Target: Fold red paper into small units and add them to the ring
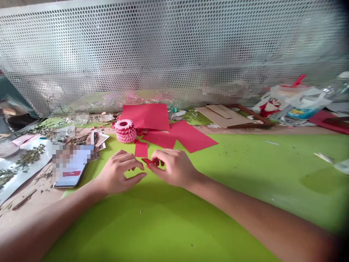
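Note:
Between thumb and fingers, my right hand (174, 165) pinches a small folded piece of red paper (146, 161). My left hand (121, 171) is just left of it, thumb and fingers apart, with nothing in them. A small red paper rectangle (141, 149) lies flat just beyond the hands. Behind my left hand stands a round pink-and-red folded-paper piece (125, 131) with pointed edges and a hole in its top. Larger red paper sheets (193, 136) lie overlapping farther back on the green mat (174, 222).
A phone (74, 167) lies at left, near dried plant bits on white paper (45, 160). A metal mesh panel (163, 51) rises along the back. Brown cardboard (223, 118) rests on a wooden frame. Plastic bags (294, 102) and a clear bottle (338, 87) are at the right.

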A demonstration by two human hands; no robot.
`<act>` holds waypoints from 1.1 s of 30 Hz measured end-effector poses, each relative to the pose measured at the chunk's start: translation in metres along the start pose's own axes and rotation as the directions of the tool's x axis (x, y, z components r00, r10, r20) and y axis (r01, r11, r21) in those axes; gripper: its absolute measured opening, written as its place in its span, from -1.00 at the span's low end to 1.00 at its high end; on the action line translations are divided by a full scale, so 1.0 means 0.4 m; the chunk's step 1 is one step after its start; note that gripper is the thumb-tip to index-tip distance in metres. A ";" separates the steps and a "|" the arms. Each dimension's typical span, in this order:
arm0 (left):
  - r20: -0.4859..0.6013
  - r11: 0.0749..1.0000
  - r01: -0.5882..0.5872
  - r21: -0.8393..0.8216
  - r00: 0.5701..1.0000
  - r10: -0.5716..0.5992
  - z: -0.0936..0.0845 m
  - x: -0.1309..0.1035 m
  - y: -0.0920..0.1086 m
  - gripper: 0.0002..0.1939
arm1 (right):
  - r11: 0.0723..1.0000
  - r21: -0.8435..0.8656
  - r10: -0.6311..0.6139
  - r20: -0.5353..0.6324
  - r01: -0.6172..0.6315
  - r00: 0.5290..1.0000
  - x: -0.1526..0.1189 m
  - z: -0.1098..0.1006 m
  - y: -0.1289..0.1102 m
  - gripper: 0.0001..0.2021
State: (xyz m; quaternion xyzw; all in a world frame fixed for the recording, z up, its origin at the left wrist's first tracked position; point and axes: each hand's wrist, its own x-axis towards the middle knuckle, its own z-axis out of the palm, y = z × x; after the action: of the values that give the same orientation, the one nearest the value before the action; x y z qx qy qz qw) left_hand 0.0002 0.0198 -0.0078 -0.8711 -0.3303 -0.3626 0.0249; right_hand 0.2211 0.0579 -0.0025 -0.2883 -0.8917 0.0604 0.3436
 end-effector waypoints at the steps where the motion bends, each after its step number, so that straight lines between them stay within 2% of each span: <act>1: -0.027 1.000 0.004 0.029 1.000 -0.003 0.000 0.002 0.000 -0.88 | 0.997 -0.061 -0.038 0.000 0.038 0.999 -0.001 0.002 0.002 -0.93; 4: -0.026 0.984 -0.048 0.169 0.998 0.053 -0.001 0.007 -0.001 -0.83 | 0.981 -0.161 -0.101 0.024 0.103 0.995 -0.002 0.012 0.002 -0.93; 7: 0.007 0.945 -0.154 0.290 0.987 0.158 0.000 0.009 -0.002 -0.94 | 0.973 -0.199 -0.114 0.048 0.121 0.992 -0.002 0.019 0.000 -0.93; 8: -0.001 0.937 -0.169 0.306 0.984 0.178 0.000 0.009 -0.003 -0.92 | 0.969 -0.210 -0.123 0.051 0.131 0.991 -0.002 0.018 0.001 -0.95; 10: -0.028 0.943 -0.158 0.291 0.984 0.173 0.000 0.007 -0.008 -0.88 | 0.961 -0.226 -0.155 0.037 0.160 0.987 -0.001 0.013 0.006 -0.98; 13: -0.062 0.979 -0.077 0.189 0.994 0.091 -0.002 0.002 -0.023 -0.88 | 0.943 -0.239 -0.243 -0.011 0.233 0.970 0.001 0.001 0.021 -0.94; 15: -0.052 0.988 -0.048 0.144 0.997 0.056 -0.006 0.000 -0.038 -0.86 | 0.922 -0.244 -0.311 -0.003 0.301 0.950 0.003 -0.004 0.034 -0.89; 17: 0.003 0.981 -0.066 0.181 0.998 0.066 -0.009 -0.001 -0.051 -0.83 | 0.893 -0.255 -0.366 0.067 0.371 0.928 0.003 -0.006 0.046 -0.86; 20: 0.158 0.953 -0.100 0.287 0.986 0.056 -0.013 -0.001 -0.059 -0.81 | 0.863 -0.267 -0.380 0.218 0.429 0.899 0.004 -0.003 0.056 -0.82; 24: 0.310 0.960 -0.046 0.275 0.950 -0.043 -0.010 -0.005 -0.030 -0.74 | 0.861 -0.276 -0.339 0.311 0.426 0.888 0.004 0.000 0.049 -0.80; 29: 0.371 0.960 -0.074 0.270 0.928 -0.032 -0.005 -0.016 0.023 -0.74 | 0.873 -0.255 -0.328 0.325 0.416 0.887 0.004 0.000 0.032 -0.78; 33: 0.347 0.937 -0.123 0.326 0.938 0.003 -0.006 -0.023 0.025 -0.78 | 0.884 -0.195 -0.352 0.323 0.425 0.879 0.003 0.004 0.031 -0.74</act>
State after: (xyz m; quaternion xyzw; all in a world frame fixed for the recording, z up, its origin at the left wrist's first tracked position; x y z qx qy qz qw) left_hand -0.0004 0.0061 -0.0101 -0.9131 -0.3591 -0.1422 0.1303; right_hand 0.2255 0.0689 -0.0068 -0.1331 -0.9708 -0.0882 0.1789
